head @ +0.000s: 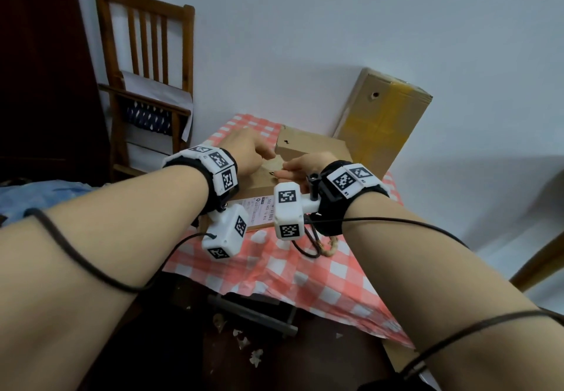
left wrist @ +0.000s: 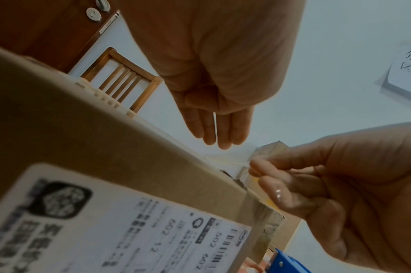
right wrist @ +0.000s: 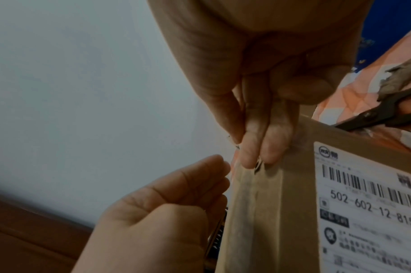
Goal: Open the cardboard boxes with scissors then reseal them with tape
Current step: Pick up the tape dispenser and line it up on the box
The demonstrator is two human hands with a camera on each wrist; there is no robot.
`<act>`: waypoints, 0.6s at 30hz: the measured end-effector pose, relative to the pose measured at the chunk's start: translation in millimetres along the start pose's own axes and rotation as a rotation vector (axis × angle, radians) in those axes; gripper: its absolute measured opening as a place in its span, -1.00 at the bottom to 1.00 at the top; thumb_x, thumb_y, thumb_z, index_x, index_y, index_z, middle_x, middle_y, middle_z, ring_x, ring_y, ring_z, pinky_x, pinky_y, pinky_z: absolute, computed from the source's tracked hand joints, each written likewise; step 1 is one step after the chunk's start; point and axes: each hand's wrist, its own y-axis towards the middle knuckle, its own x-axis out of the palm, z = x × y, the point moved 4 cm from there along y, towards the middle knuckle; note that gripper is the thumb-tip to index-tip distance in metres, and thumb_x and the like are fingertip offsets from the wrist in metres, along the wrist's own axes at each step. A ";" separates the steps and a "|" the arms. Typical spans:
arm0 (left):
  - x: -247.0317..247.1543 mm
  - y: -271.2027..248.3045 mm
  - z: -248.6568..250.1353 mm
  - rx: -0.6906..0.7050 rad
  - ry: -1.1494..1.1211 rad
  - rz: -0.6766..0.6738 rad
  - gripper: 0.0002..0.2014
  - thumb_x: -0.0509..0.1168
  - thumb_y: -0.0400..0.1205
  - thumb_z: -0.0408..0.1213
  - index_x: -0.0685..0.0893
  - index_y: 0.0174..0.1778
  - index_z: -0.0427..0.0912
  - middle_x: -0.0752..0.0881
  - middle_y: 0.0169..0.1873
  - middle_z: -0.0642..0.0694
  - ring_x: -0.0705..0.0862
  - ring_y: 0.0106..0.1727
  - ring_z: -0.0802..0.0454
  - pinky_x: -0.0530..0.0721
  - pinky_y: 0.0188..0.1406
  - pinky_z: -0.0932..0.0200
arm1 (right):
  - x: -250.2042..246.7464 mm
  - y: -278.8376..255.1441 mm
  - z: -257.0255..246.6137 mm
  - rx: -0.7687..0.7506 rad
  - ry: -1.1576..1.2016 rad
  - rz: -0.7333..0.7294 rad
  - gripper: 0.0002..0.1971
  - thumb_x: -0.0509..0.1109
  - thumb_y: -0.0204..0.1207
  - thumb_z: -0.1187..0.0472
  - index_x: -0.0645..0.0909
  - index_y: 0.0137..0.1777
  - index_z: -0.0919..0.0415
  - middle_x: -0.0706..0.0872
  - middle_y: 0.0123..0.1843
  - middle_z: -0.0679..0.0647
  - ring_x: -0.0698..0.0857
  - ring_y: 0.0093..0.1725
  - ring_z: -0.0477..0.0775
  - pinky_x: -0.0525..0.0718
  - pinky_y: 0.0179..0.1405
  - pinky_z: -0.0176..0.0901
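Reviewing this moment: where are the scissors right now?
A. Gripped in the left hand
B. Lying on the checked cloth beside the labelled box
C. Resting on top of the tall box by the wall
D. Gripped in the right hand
B. The right wrist view shows the black scissors lying on the checked cloth past the labelled box, with no hand on them.

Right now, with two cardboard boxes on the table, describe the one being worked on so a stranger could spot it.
Find the small table with the red-and-white checked cloth by the white wall. Two cardboard boxes sit on it: a tall box patched with yellowish tape leans against the wall, and the flat box lies in front. The flat box is the one with a white shipping label.
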 end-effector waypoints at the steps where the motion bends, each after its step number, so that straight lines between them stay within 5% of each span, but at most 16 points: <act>1: 1.5 0.2 -1.1 0.002 -0.002 -0.010 -0.70 0.29 0.63 -0.45 0.74 0.23 -0.11 0.72 0.23 -0.03 0.61 0.30 0.08 0.44 0.15 0.32 | -1.5 1.3 1.0 0.005 0.009 0.012 -0.82 0.24 0.66 0.36 0.57 -0.18 0.36 0.80 -0.24 0.14 0.78 -0.07 0.04 0.67 0.21 -0.05; 6: 11.5 1.9 -8.2 -0.035 -0.001 -0.069 -0.68 0.29 0.63 -0.41 0.73 0.26 -0.04 0.68 0.31 -0.04 0.58 0.38 0.02 0.49 0.31 0.19 | -2.2 9.2 5.6 -0.004 -0.028 0.015 -0.92 0.36 0.56 0.40 0.61 -0.15 0.40 0.80 -0.03 0.28 0.80 -0.14 0.16 0.73 0.06 0.10; 11: 17.2 0.1 -10.3 -0.049 0.025 -0.152 -0.58 0.19 0.63 -0.48 0.67 0.34 -0.02 0.62 0.39 -0.06 0.53 0.43 -0.02 0.49 0.39 0.12 | -3.3 18.8 5.3 -0.002 -0.113 0.057 -0.94 0.41 0.51 0.35 0.66 -0.15 0.37 0.80 0.07 0.19 0.79 0.02 0.13 0.68 0.18 0.08; 15: 17.5 -3.5 -5.8 -0.013 0.101 -0.194 -0.57 0.15 0.66 -0.45 0.67 0.36 0.00 0.59 0.41 -0.05 0.52 0.42 -0.05 0.46 0.27 0.18 | -2.3 12.6 9.1 0.030 -0.008 -0.025 -0.93 0.26 0.59 0.41 0.54 -0.11 0.32 0.62 -0.25 0.22 0.59 -0.37 0.06 0.55 -0.41 -0.21; 18: 21.3 -7.9 -1.6 0.058 0.220 -0.260 -0.67 0.15 0.67 -0.37 0.74 0.21 -0.04 0.70 0.22 -0.11 0.61 0.23 -0.10 0.56 0.15 0.11 | -2.1 11.9 12.5 0.037 0.019 -0.045 -0.88 0.25 0.57 0.44 0.49 0.03 0.24 0.56 -0.30 0.17 0.53 -0.53 0.05 0.52 -0.58 -0.26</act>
